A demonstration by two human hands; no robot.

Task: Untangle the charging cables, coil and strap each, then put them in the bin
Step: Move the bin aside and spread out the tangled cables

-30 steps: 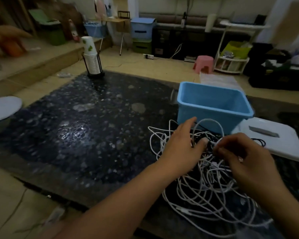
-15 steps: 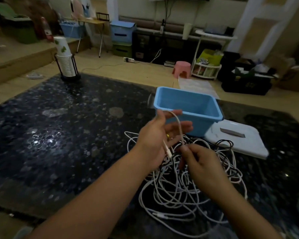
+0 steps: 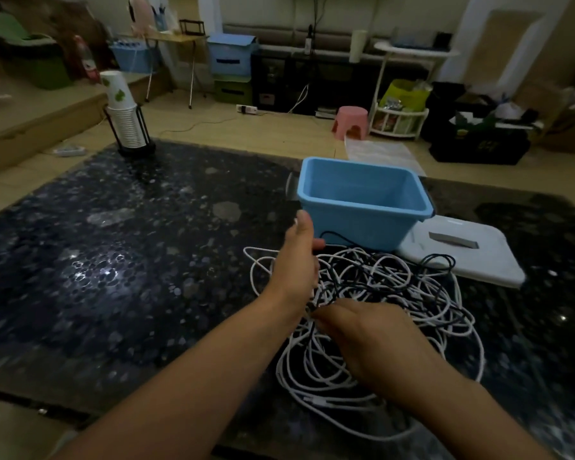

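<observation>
A tangle of white and black charging cables (image 3: 395,293) lies on the dark speckled table (image 3: 113,260), just in front of the blue bin (image 3: 362,207). The bin shows nothing inside. My left hand (image 3: 296,260) is at the tangle's left edge, thumb up, fingers curled into the cables, with a black cable running off its fingertips. My right hand (image 3: 362,336) lies over the near part of the pile and pinches a cable end at its fingertips, close to my left wrist.
A white lid (image 3: 462,257) lies right of the bin, with a black cable loop on its near edge. A stack of paper cups in a black holder (image 3: 125,121) stands at the table's far left corner. Beyond the table are a pink stool (image 3: 351,122) and storage boxes.
My left hand dropped from a raised, open-palm pose with a white cable to the tangle's left edge. My right hand moved nearer and left. The view shifted, so the bin sits more central.
</observation>
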